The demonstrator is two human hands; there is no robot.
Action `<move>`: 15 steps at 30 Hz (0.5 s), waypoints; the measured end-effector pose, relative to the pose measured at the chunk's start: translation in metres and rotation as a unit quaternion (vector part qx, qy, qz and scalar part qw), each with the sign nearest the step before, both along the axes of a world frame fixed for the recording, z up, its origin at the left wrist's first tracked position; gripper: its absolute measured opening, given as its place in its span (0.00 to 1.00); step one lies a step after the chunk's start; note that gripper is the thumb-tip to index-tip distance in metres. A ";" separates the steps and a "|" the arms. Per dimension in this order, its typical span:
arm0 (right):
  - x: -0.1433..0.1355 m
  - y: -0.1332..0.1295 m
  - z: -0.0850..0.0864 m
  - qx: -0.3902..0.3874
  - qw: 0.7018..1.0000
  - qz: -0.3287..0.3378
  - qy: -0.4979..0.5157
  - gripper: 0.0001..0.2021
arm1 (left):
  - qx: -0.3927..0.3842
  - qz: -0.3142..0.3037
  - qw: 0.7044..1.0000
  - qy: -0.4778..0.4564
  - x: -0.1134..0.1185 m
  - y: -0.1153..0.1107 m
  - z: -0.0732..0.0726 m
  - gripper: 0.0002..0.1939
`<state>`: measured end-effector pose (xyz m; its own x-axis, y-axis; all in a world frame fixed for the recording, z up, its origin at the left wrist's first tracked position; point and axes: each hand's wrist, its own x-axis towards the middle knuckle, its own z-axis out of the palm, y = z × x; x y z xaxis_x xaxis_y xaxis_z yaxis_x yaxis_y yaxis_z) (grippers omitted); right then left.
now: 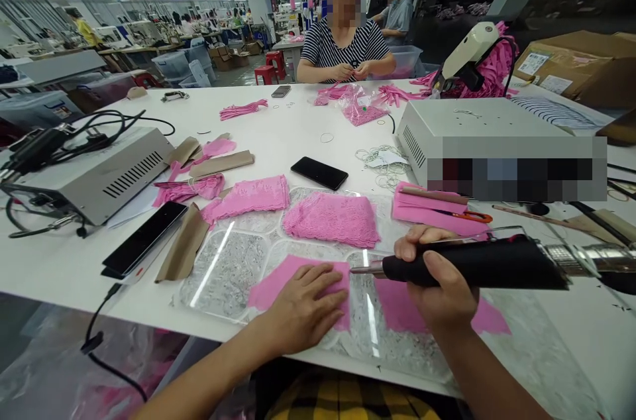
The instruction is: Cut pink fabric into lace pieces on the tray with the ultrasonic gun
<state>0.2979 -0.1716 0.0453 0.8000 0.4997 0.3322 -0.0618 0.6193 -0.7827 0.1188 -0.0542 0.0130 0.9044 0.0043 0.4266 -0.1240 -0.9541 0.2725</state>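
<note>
The left hand (303, 304) lies flat on a pink fabric piece (272, 284) over a glossy mat (228, 271); the right hand (447, 297) clamps a black cylindrical tool (491, 262), held crosswise, metal tip pointing left at the fabric's edge. Beyond, a clear plastic bag (365, 112) holds pink pieces.

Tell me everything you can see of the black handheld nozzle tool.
The black handheld nozzle tool has a long, smooth body that looks like plastic. A slim silver metal nozzle sticks out of its narrower end, and ribbed, metallic tubing shows at the other. It lies nearly level in the right hand, which wraps around its front part, nozzle pointing left. The tip is at the right edge of a pink fabric piece; whether they touch is unclear.
</note>
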 end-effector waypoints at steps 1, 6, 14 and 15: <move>0.000 -0.002 0.000 -0.001 1.000 0.005 0.002 0.04 | 0.000 0.000 1.000 0.003 0.000 0.000 0.000 0.12; -0.003 -0.007 0.000 0.002 0.999 0.033 -0.004 0.04 | 0.002 -0.003 1.000 0.016 -0.001 0.000 0.000 0.13; -0.004 -0.008 -0.006 0.006 0.997 0.072 -0.028 0.04 | 0.007 -0.005 1.000 0.015 0.000 -0.001 0.001 0.13; -0.004 -0.008 -0.006 0.005 0.997 0.073 -0.029 0.04 | 0.007 -0.004 1.000 0.016 0.000 -0.001 0.002 0.13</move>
<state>0.2937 -0.1801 0.0395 0.6975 0.6066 0.3816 -0.1062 0.6141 -0.7820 0.1184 -0.0553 0.0147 0.9175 -0.0084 0.3977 -0.1229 -0.9568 0.2634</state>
